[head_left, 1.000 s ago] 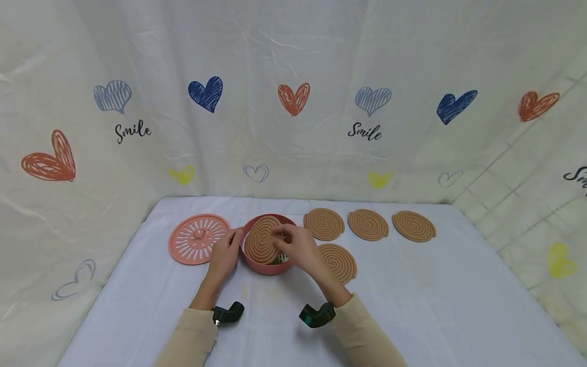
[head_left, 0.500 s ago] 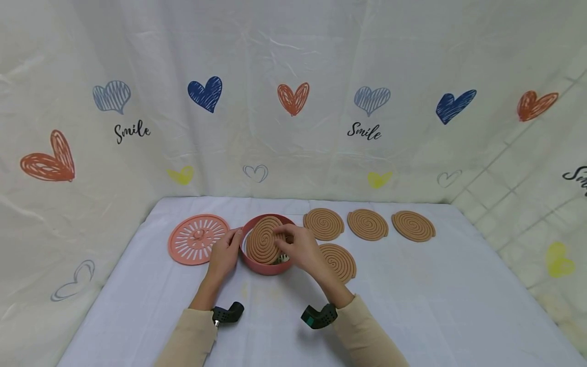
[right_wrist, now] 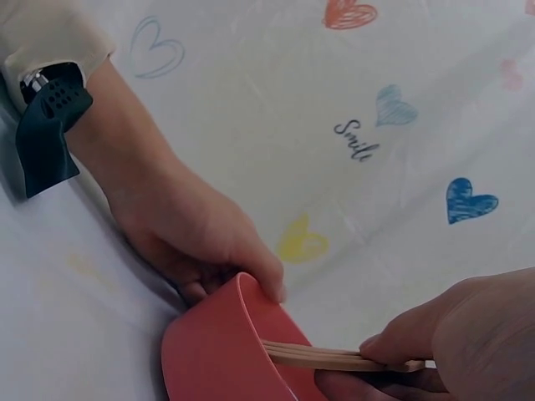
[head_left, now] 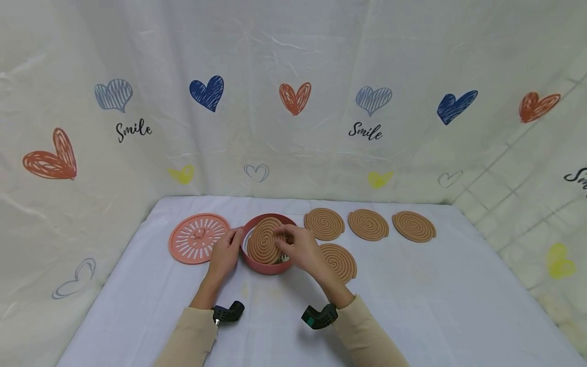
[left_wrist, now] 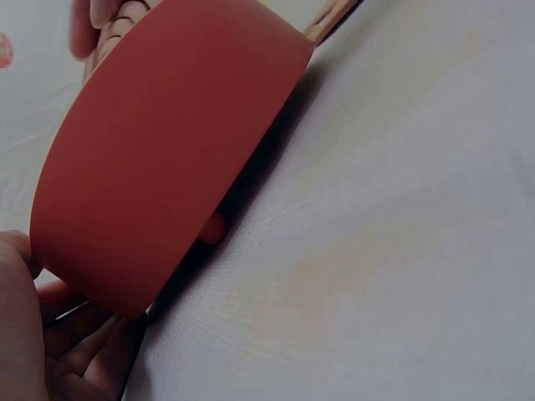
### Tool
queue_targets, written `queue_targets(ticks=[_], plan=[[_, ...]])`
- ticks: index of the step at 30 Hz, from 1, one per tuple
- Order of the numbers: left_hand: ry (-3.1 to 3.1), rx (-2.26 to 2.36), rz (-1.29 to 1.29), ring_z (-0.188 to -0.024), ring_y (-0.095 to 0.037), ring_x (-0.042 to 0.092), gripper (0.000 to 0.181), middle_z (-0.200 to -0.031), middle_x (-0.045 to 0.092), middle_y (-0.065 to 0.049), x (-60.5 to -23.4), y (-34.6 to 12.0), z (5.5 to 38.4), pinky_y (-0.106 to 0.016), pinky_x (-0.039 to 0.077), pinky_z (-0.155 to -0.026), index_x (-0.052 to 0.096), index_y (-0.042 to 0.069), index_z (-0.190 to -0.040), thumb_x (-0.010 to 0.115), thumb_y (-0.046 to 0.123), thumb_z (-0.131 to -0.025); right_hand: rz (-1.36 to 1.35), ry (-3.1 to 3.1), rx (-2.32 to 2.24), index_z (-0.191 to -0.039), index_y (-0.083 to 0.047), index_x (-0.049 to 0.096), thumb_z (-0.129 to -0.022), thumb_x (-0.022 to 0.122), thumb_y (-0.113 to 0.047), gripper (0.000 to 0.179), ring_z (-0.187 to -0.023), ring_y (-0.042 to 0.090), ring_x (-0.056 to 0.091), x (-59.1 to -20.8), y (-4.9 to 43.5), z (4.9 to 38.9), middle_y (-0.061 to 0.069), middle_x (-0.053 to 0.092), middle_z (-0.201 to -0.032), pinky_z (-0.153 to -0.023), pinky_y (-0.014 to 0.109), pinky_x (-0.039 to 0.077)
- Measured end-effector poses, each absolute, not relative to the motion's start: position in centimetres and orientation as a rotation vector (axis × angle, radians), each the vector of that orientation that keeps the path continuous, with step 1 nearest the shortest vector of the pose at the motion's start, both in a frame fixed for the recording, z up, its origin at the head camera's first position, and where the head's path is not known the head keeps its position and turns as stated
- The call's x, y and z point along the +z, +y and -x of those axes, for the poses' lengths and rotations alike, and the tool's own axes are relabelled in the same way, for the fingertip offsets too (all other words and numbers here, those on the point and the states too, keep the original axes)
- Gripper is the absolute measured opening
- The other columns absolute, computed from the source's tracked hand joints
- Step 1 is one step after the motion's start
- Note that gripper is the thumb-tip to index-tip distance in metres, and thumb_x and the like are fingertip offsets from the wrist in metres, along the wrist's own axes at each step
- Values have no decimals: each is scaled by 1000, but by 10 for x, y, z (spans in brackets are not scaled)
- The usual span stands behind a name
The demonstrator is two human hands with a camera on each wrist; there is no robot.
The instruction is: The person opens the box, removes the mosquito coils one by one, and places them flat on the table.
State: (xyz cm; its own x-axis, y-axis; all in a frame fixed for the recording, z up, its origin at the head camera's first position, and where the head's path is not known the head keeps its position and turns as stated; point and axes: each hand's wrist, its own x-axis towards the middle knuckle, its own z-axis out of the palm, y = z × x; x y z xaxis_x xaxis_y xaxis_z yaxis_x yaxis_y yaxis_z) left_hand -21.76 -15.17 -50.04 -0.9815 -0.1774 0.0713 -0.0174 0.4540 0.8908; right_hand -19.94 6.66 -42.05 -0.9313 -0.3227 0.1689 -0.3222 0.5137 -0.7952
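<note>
In the head view a tan mosquito coil (head_left: 263,242) leans at a tilt inside a round red mosquito coil holder (head_left: 263,269). My right hand (head_left: 300,247) pinches the coil's right edge between thumb and fingers. My left hand (head_left: 224,252) grips the holder's left side, thumb at the rim; the left wrist view shows its fingers low against the outer wall (left_wrist: 167,150). Seen edge-on in the right wrist view, the coil (right_wrist: 326,357) reaches inside the holder. A pale slotted piece (head_left: 283,258) shows partly in the holder, mostly covered by the coil.
Left of the holder lies a pink slotted lid (head_left: 199,233) with a central knob. Several more coils lie flat to the right: a back row with one coil (head_left: 323,224) nearest the holder, and another coil (head_left: 338,261) partly behind my right forearm. A printed curtain hangs behind the table.
The coil has shifted slightly rightward within the holder, still pinched by my right hand. My left hand keeps its grip on the holder.
</note>
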Motion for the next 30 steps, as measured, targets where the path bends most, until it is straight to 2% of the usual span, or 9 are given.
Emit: queue_targets(ticks=[18,26,30], plan=[[-2532,-1566,-152,-132,-27,57,50,-136,65,-10,-503,-153,220,-49,47,-110,61,13,-136,43,48,-105,605,2776,-1381,-116,-7,71,-94,67,-8,23,-77,13,61,-422,67,201,8,73,-100,-61,18,54],[-2531,-1563,-148,-133,-28,57,49,-136,65,-11,-501,-153,219,-49,47,-110,61,12,-136,43,46,-105,568,2786,-1406,-115,-7,72,-94,68,-8,22,-73,12,61,-419,69,200,9,73,-98,-60,19,54],[-2528,-1578,-155,-132,-27,58,49,-135,65,-11,-501,-153,219,-49,48,-109,62,12,-135,44,46,-105,543,2777,-1443,-115,-8,72,-94,68,-8,22,-76,13,63,-417,71,199,9,73,-102,-64,21,56]])
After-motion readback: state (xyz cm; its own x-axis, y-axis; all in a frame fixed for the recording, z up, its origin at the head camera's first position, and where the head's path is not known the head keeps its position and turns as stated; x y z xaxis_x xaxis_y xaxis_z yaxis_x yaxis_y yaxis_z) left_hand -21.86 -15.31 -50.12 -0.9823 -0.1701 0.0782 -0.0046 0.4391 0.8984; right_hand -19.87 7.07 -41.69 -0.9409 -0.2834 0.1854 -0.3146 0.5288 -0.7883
